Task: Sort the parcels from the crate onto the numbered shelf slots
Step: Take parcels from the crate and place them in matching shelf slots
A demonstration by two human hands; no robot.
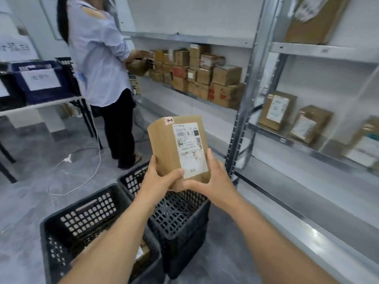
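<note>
**Parcel gripped in both hands above the crates**

Grip: we see the left hand wrapped round the lower left corner, thumb laid across the front face, fingers hidden behind. The right hand cups the lower right corner, one finger running up the right edge. Both hands are clamped on it.

Position: it is upright, tipped slightly, in the air over the stacked black crates in the near middle. A second black crate stands just left of them. A small brown packet lies in its near right corner.

Room: grey floor with a white cable trailing across it. A metal shelf rack runs along the right and far sides. The far shelf carries a tight stack of brown boxes. The right shelf holds labelled boxes standing apart. At far left another person faces the far shelf, beside a table bearing dark blue bins.

Look: plain brown card, white shipping label with barcodes on the front, small red sticker at top left. The print is too blurred for us to read.
</note>
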